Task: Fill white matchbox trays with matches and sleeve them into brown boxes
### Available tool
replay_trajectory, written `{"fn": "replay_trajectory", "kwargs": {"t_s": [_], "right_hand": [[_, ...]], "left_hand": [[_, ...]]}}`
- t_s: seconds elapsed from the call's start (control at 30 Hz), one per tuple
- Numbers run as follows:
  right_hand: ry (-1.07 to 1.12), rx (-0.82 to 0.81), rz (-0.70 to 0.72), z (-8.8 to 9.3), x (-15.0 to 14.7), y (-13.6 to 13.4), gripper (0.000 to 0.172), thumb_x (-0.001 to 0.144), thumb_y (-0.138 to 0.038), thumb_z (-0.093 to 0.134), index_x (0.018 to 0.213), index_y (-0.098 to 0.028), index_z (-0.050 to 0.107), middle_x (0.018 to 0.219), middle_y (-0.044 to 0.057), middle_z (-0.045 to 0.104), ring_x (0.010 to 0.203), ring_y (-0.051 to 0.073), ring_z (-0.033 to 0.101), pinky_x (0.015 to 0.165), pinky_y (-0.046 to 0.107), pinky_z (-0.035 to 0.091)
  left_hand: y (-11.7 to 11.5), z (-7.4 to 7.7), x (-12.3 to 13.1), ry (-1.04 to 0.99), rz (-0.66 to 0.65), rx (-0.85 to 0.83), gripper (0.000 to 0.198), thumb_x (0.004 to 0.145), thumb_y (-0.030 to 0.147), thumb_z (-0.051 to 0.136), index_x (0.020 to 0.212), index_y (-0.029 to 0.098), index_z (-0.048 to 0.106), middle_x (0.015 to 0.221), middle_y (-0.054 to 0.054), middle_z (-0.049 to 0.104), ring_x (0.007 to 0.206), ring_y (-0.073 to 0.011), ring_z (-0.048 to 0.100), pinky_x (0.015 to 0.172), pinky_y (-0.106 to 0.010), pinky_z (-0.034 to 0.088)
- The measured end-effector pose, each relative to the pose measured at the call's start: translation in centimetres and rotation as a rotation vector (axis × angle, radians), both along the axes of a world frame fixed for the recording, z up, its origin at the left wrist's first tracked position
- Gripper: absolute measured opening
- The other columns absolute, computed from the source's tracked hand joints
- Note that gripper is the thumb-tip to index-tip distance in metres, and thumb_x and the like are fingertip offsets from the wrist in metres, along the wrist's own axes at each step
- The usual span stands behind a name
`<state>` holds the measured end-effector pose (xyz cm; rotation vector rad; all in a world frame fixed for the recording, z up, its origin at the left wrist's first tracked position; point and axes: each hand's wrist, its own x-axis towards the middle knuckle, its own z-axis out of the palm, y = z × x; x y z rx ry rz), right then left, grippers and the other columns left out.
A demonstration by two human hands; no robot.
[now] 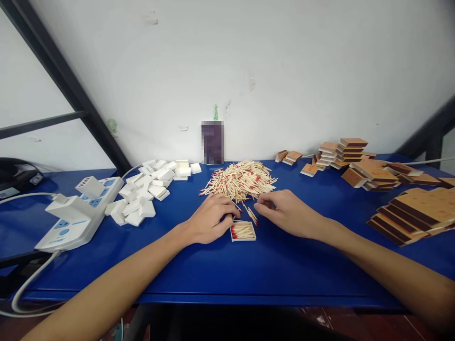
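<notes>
A small white matchbox tray (pixel 243 239), partly filled with red-tipped matches (pixel 243 231), lies on the blue table between my hands. My left hand (pixel 212 220) is at the tray's upper left corner, its fingers curled down and thumb bent in; a few matches show by its fingertips. Right of the tray, my right hand (pixel 280 210) has its fingers curled toward the thumb, and whatever they may hold is hidden. Several loose matches (pixel 251 214) lie between the two hands. Just beyond them spreads a large heap of matches (pixel 245 180).
Empty white trays (pixel 142 192) are piled to the left, beside a white power strip (pixel 81 213) with plugs and cables. Brown matchbox sleeves (pixel 377 175) are stacked at the right. A dark, blurred-out upright rectangle (pixel 212 143) leans on the wall behind the heap.
</notes>
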<state>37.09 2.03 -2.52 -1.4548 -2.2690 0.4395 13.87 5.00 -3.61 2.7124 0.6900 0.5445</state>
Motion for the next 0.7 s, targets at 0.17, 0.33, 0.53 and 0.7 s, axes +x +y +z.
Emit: {"fn": "replay_trajectory", "kwargs": {"t_s": [0.17,0.33,0.53,0.7], "right_hand": [[-0.112,0.117,0.307,-0.5,1.2,0.7,0.032,0.085,-0.011,0.050,0.112,-0.021,0.063,0.087,0.004,0.062,0.073,0.015,0.057,0.066,0.027,0.042],[-0.173,0.086,0.380,-1.0,1.5,0.8,0.029,0.093,-0.016,0.047,0.114,-0.024,0.065,0.097,0.006,0.059,0.079,0.016,0.058,0.069,0.029,0.043],[-0.152,0.086,0.357,-1.3,1.5,1.1,0.022,0.095,-0.025,0.049,0.111,-0.023,0.065,0.096,0.005,0.060,0.080,0.017,0.058,0.070,0.030,0.043],[-0.165,0.064,0.346,-1.3,1.5,1.3,0.020,0.097,-0.030,0.048,0.106,-0.023,0.064,0.094,0.005,0.059,0.079,0.016,0.057,0.070,0.030,0.043]], "left_hand": [[-0.4,0.4,-0.2,0.031,-0.040,-0.034,0.030,0.085,0.016,0.040,0.094,0.018,0.069,0.099,-0.005,0.066,0.095,-0.0204,0.057,0.090,-0.037,0.039],[-0.4,0.5,-0.2,0.040,-0.055,-0.045,0.030,0.084,0.016,0.041,0.095,0.019,0.069,0.101,-0.005,0.066,0.096,-0.0202,0.058,0.092,-0.038,0.040],[-0.2,0.8,-0.7,0.084,-0.097,0.021,0.030,0.085,0.017,0.043,0.100,0.018,0.070,0.103,-0.006,0.067,0.096,-0.0212,0.056,0.092,-0.037,0.041],[-0.3,1.0,-1.0,0.124,-0.114,0.064,0.035,0.087,0.019,0.043,0.112,0.019,0.068,0.107,-0.007,0.065,0.099,-0.0230,0.054,0.094,-0.039,0.039]]}}
